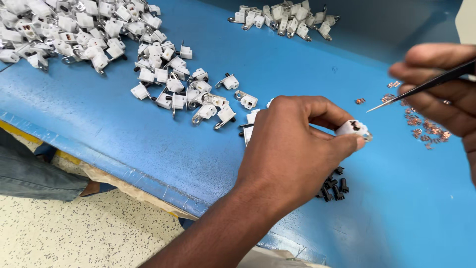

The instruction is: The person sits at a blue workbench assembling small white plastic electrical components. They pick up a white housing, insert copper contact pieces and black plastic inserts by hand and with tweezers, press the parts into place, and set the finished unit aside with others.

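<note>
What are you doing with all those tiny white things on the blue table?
A person's left hand pinches one small white plastic part between thumb and fingers. The right hand holds thin tweezers, their tip hovering near the part and a scatter of tiny copper pieces. A big pile of white parts lies on the blue table, with little black pieces beside the left hand.

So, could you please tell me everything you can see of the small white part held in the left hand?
The small white part is a blocky piece that looks like moulded plastic, with a dark recess on its upper face and a bit of shiny metal at its right end. The left hand pinches it between thumb and fingertips, holding it roughly level just above the blue table. The tip of the tweezers in the right hand points toward it from the upper right without touching it.
</note>
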Available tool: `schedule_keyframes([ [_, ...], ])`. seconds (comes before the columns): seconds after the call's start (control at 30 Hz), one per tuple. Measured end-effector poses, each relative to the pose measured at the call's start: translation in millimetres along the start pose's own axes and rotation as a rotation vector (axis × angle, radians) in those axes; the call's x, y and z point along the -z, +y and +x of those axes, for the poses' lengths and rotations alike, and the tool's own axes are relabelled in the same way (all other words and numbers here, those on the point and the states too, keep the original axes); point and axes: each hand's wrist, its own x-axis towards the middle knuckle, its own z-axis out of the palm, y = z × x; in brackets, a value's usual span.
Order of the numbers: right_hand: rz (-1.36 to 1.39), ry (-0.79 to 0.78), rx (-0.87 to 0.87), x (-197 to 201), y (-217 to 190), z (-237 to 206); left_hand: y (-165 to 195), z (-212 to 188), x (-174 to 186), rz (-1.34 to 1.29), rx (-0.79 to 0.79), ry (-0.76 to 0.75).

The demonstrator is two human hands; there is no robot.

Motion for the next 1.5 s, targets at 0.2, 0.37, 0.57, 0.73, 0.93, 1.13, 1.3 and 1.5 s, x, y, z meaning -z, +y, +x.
schedule_keyframes([
  [0.2, 0.024, 0.084, -0.165, -24, -28, 11, 11, -4, 3, -0.037, -0.01, -0.026],
  [0.37, -0.072, 0.09, -0.134, -38, -56, 17, 17, -6, 2, 0.003, 0.073, -0.034],
  [0.57, -0.119, 0.204, -0.034, -70, -52, -35, 8, -5, 0, 0.074, 0.013, -0.023],
  [0.73, 0.274, 0.399, -0.357, -56, -22, -32, -15, 7, 0, 0.191, 0.085, -0.009],
  [0.93, 0.369, 0.455, -0.656, -25, 35, -49, -46, 56, 14, 0.658, -0.035, 0.098],
  [1.13, 0.325, 0.535, -0.86, -26, 70, -76, -77, 53, 17, 0.795, -0.368, 0.273],
  [1.3, 0.152, 0.457, -0.834, -43, 82, -80, -96, 57, 16, 0.906, -0.62, 0.269],
  [1.5, 0.244, 0.501, -0.828, -42, 73, -77, -100, 89, 32, 1.008, -0.483, 0.021],
])
